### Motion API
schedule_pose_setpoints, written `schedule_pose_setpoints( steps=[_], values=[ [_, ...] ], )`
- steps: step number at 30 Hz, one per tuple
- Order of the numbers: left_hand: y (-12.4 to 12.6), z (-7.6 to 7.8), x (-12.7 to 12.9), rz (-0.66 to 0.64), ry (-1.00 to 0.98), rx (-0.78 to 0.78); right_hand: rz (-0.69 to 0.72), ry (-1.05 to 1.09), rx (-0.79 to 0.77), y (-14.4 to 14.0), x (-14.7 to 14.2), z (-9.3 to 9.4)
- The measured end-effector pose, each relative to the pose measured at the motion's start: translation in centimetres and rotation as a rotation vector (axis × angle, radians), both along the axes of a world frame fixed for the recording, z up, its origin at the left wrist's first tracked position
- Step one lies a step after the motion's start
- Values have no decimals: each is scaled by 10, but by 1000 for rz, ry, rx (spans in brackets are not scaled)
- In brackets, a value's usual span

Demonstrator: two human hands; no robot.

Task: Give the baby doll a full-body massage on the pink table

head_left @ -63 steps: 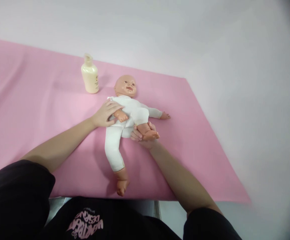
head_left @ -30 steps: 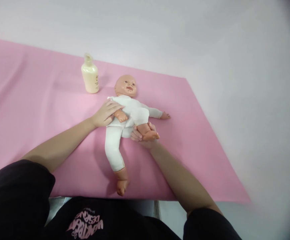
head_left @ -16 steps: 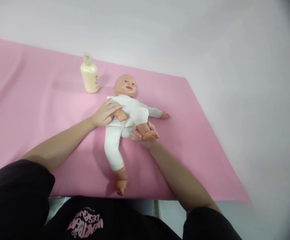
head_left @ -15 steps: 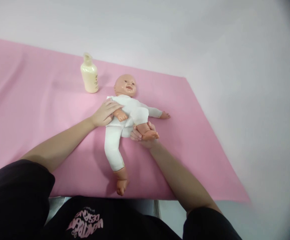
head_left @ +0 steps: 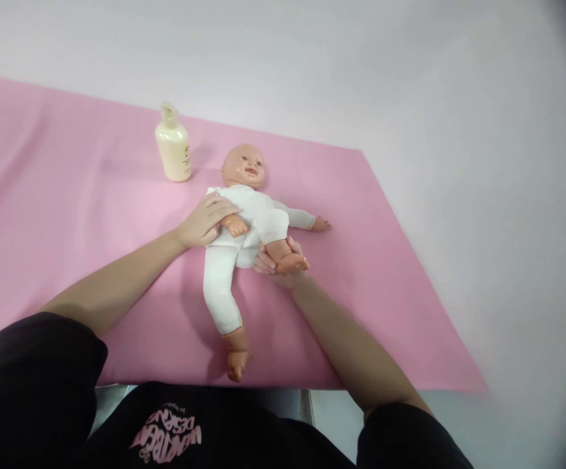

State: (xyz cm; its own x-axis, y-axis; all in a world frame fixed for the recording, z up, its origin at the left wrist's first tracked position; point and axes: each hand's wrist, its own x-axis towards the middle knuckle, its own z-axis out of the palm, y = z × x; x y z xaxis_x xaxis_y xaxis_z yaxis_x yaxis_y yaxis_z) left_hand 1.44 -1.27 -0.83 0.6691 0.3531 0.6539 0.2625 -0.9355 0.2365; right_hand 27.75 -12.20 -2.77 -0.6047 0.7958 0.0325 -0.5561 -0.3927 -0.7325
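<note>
A baby doll in a white bodysuit is laid on its back on the pink cloth, head toward the far edge, near the cloth's right half. One white-clad leg is stretched toward the near edge, its bare foot close to the cloth's border; the other leg is bent up with the foot raised. One arm is extended sideways. The left hand is laid flat, fingers extended and slightly spread, on the doll's chest and near arm, gripping nothing. The right hand is cupped beneath the raised foot, fingers curled around the ankle. A cream lotion bottle stands upright beside the doll's head, apart from it.
</note>
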Motion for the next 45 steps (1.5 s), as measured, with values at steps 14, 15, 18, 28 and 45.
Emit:
schedule_pose_setpoints(
  steps=[14,15,18,28,45],
  values=[
    [-1,3,2,29,8,-39,-21,-12,-21,-2,-2,3],
    [-1,2,2,21,0,-30,-27,-17,-27,-2,-2,3],
    [0,2,2,9,-17,-20,-63,-69,-62,-2,-2,3],
    [-1,3,2,42,12,-66,77,46,20,0,1,5],
    [2,-1,2,20,5,-15,-21,-120,-7,-2,-2,9]
  ],
)
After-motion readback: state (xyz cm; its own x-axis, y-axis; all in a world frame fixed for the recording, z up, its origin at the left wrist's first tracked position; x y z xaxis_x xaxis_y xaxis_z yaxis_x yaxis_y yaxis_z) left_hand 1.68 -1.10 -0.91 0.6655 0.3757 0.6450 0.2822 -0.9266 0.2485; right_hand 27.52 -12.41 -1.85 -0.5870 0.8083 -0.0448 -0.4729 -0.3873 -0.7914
